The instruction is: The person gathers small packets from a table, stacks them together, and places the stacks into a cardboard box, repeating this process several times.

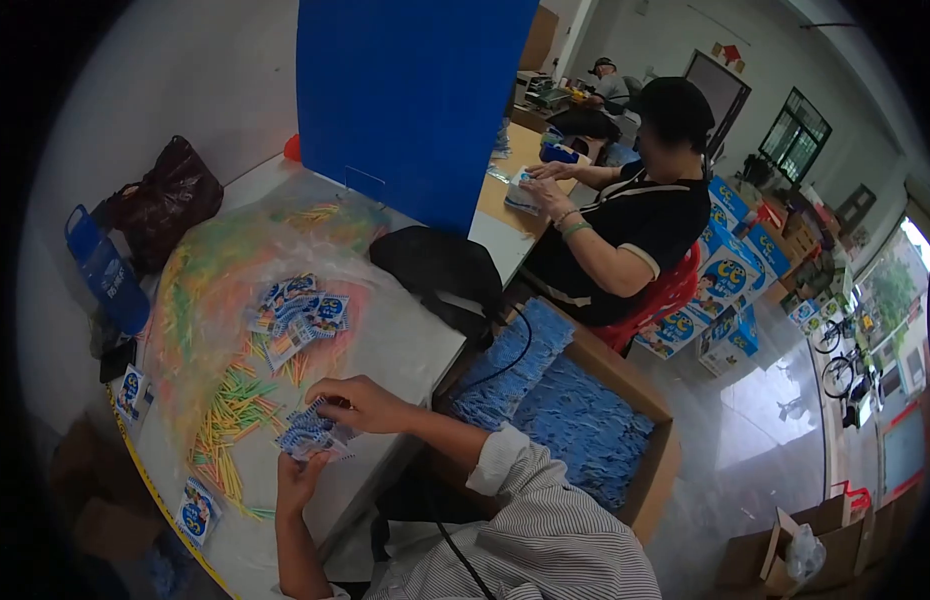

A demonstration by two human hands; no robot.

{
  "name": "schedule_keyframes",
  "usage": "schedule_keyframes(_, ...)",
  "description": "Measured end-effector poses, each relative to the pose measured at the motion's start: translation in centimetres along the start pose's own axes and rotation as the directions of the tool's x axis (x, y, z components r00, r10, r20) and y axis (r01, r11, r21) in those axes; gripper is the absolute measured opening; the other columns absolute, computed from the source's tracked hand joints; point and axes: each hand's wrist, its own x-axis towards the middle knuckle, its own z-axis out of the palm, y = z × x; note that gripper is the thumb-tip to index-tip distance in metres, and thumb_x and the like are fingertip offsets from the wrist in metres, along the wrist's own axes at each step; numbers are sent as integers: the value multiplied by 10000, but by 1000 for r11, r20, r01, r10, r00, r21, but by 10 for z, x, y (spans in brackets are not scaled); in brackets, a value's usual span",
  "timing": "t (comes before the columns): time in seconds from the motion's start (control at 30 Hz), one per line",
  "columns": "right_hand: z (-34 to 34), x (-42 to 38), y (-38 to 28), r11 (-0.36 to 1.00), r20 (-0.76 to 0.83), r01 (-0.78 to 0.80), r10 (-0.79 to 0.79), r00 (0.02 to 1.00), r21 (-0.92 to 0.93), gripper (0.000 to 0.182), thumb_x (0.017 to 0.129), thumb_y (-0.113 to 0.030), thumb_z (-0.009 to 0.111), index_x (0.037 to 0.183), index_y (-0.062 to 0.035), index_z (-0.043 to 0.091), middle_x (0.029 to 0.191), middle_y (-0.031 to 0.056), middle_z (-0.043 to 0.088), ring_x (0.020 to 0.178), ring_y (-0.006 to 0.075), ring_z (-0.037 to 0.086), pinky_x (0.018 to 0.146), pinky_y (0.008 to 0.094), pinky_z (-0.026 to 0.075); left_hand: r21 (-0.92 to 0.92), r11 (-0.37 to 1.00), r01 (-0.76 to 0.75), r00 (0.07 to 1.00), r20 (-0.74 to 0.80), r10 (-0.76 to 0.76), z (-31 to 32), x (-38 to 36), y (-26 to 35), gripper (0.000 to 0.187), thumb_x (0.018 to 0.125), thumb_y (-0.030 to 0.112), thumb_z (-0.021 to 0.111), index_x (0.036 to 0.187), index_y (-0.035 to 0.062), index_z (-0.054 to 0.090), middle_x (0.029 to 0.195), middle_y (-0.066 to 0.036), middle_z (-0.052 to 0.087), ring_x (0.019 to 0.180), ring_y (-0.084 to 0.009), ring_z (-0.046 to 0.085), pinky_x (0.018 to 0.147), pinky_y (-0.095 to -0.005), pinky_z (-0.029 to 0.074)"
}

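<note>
Low over the front of the table, a small bunch of blue-and-white printed packets [315,432] is between my hands. My left hand [298,482] grips it from below, thumb up against the packets. From above, my right hand [360,405] has its bent fingers closed on the upper side of the same bunch. Just beyond lies a pile of similar packets [303,318] on a clear plastic bag. Loose thin yellow, green and pink sticks [235,415] spread beside my hands, and more fill the large clear bag [200,270].
A cardboard box [665,465] full of blue packets stands to my right. On the table are a black bag [440,270], a blue bottle [110,275] and a dark red bag [170,205]. A blue panel [405,110] separates me from a co-worker [635,210] handling packets.
</note>
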Motion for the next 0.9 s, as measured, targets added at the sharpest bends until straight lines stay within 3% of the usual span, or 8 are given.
schedule_keyframes(0.17,23,-8,33,911,-314,-92,231,921,402,147,843,-56,491,974,-4,530,814,-1,543,740,44,488,648,198,412,19,997,-80,977,-197,83,28,20,-6,406,744,6,586,1122,12,438,921,-43,531,830,-112,511,713,-221,417)
schedule_keyframes(0.23,25,-7,36,872,-403,41,183,897,488,186,850,-64,481,1015,13,517,880,-16,538,806,47,486,714,189,398,-31,969,-245,864,-461,203,63,35,40,357,747,20,590,1074,15,448,905,-38,523,817,-117,510,703,-230,425)
schedule_keyframes(0.37,33,-8,59,714,-389,115,232,891,691,229,852,-70,475,1070,-5,497,946,-4,520,880,51,469,774,189,372,21,964,-265,860,-447,246,58,48,21,398,740,45,606,1087,22,413,951,-51,513,830,-134,517,733,-255,431)
schedule_keyframes(0.47,42,-9,91,769,-466,128,238,852,627,249,878,-116,431,1103,-24,486,1025,21,503,929,73,457,819,218,362,209,974,88,932,-362,-6,39,52,-24,475,727,65,626,1130,24,379,985,-80,510,849,-152,524,769,-271,428)
schedule_keyframes(0.6,37,-13,109,653,-359,29,379,853,757,402,923,-287,295,1150,20,421,1080,81,498,968,150,481,867,285,366,161,984,-77,929,-346,129,50,52,-26,457,732,132,643,1104,15,405,956,-106,546,888,-170,529,782,-286,419)
schedule_keyframes(0.67,29,-18,92,741,-214,-190,412,886,644,459,924,-345,261,1121,37,422,1063,104,504,979,174,485,888,299,352,420,907,0,921,-353,163,44,50,-34,503,725,159,656,1126,8,391,966,-121,549,915,-183,526,792,-299,414)
schedule_keyframes(0.83,38,-13,70,713,-387,92,263,884,695,446,938,-310,208,1041,23,487,1028,86,521,964,152,471,895,272,326,332,937,-104,932,-296,208,47,50,-27,547,722,199,661,1163,21,391,993,-137,541,922,-219,528,789,-310,412)
schedule_keyframes(0.9,42,-14,82,719,-378,44,311,872,693,468,932,-351,201,1066,21,452,1044,100,507,980,170,469,903,289,321,286,957,-44,932,-333,143,49,49,-22,540,724,198,659,1159,19,394,1008,-140,533,930,-218,523,789,-310,411)
